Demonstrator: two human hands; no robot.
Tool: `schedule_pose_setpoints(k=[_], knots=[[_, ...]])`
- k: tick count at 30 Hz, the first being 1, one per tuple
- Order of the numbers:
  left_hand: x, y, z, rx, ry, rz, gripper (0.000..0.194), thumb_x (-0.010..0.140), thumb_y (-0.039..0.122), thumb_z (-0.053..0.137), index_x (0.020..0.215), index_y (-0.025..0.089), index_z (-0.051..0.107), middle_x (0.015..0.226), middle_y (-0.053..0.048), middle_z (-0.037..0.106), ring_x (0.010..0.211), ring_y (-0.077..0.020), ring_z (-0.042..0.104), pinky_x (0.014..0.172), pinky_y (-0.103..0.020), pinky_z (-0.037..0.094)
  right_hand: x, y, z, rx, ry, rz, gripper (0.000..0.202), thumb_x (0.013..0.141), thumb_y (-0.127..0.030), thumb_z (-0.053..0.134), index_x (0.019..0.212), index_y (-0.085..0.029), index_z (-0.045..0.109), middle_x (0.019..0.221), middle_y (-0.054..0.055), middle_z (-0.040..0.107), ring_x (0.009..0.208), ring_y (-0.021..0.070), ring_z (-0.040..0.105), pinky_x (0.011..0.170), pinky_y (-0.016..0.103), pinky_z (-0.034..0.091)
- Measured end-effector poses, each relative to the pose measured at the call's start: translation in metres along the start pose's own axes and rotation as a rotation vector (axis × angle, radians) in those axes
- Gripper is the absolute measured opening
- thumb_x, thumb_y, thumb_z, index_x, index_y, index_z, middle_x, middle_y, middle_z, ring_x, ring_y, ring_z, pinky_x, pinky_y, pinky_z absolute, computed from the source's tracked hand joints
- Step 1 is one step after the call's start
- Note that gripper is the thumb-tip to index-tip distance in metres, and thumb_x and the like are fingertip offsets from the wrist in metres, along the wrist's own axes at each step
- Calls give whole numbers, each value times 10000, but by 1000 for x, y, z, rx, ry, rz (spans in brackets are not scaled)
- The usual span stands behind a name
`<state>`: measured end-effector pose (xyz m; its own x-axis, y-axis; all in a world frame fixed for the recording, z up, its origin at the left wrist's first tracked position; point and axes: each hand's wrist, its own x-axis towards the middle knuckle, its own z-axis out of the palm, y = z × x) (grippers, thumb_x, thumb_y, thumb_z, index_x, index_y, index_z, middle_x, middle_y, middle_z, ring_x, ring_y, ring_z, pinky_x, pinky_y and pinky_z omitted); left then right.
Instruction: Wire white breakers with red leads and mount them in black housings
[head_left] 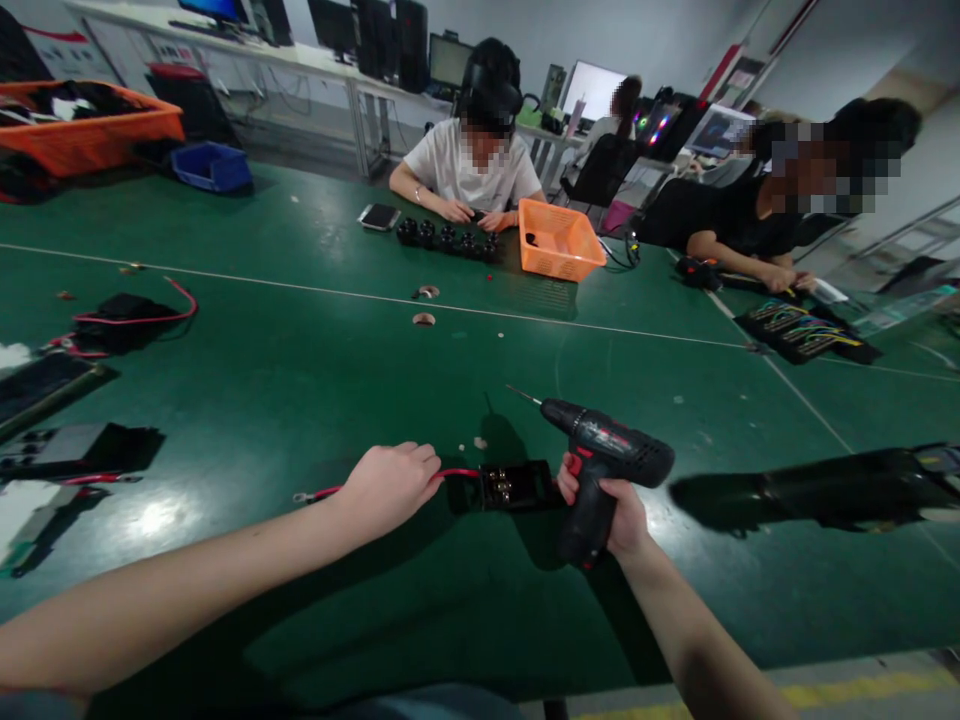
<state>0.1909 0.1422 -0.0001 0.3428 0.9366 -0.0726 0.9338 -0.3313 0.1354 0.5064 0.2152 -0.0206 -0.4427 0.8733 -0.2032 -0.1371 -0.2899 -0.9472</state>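
My left hand (396, 487) is closed around a red cable (459, 472), whose ring-terminal end pokes out on the left side of the hand. The cable's other end runs into a small black box (534, 487) with brass-coloured metal parts inside, lying on the table. In my right hand (626, 515) is a black and red cordless drill (611, 445), held by its grip. Its long thin bit points up and to the left, above the table and apart from the box.
On the green table (300, 370), electronic parts with red cables (135, 318) lie at the left. A long black object (832, 490) rests at the right. Across the table sit two people, near an orange basket (561, 240) and a row of black round parts (448, 240).
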Motion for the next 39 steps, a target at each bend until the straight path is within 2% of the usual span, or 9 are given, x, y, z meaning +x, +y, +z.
schedule_pose_setpoints(k=[4, 8, 14, 20, 28, 34, 39], knots=[[-1, 0, -1, 20, 26, 38, 248, 987, 275, 477, 947, 194, 708, 937, -42, 689, 809, -180, 644, 587, -259, 433, 0, 4, 2, 97, -67, 11, 405, 664, -441, 564, 958, -166, 614, 700, 25, 497, 612, 175, 455, 620, 321, 408], [-2, 0, -1, 37, 40, 40, 241, 983, 275, 489, 924, 204, 711, 909, -32, 683, 803, -185, 642, 571, -259, 418, -2, 9, 1, 173, -120, 35, 418, 677, -419, 622, 988, -141, 646, 721, 24, 540, 628, 158, 491, 649, 300, 426], [-1, 0, -2, 42, 34, 49, 229, 980, 271, 497, 994, 228, 722, 886, -25, 689, 804, -186, 640, 563, -257, 401, -4, 12, -2, 188, -131, 56, 403, 707, -404, 633, 1011, -140, 654, 749, 31, 580, 643, 153, 523, 645, 280, 431], [0, -1, -2, -4, 43, 60, 255, 984, 276, 472, 954, 208, 716, 909, -27, 698, 801, -169, 638, 578, -262, 413, -3, 13, -3, 199, -133, 73, 434, 694, -409, 645, 1026, -129, 639, 743, 23, 568, 632, 145, 528, 624, 268, 426], [0, -2, -2, -26, 40, 51, 287, 993, 282, 431, 960, 199, 704, 915, -37, 694, 797, -165, 640, 580, -252, 412, -4, 12, -3, 209, -143, 70, 425, 702, -401, 650, 1025, -126, 641, 758, 26, 568, 654, 151, 541, 637, 276, 446], [1, -2, -3, -14, 27, 61, 284, 992, 283, 431, 955, 195, 699, 911, -43, 689, 800, -169, 638, 582, -251, 411, -4, 14, -4, 216, -148, 65, 410, 718, -417, 641, 1019, -138, 635, 756, 24, 559, 648, 161, 532, 700, 332, 483], [0, -1, -3, -11, 34, 50, 282, 992, 284, 431, 939, 199, 695, 907, -40, 687, 810, -177, 641, 574, -253, 403, -7, 9, -7, 95, -93, -7, 442, 708, -446, 653, 1032, -146, 623, 747, 28, 566, 652, 180, 533, 725, 365, 492]])
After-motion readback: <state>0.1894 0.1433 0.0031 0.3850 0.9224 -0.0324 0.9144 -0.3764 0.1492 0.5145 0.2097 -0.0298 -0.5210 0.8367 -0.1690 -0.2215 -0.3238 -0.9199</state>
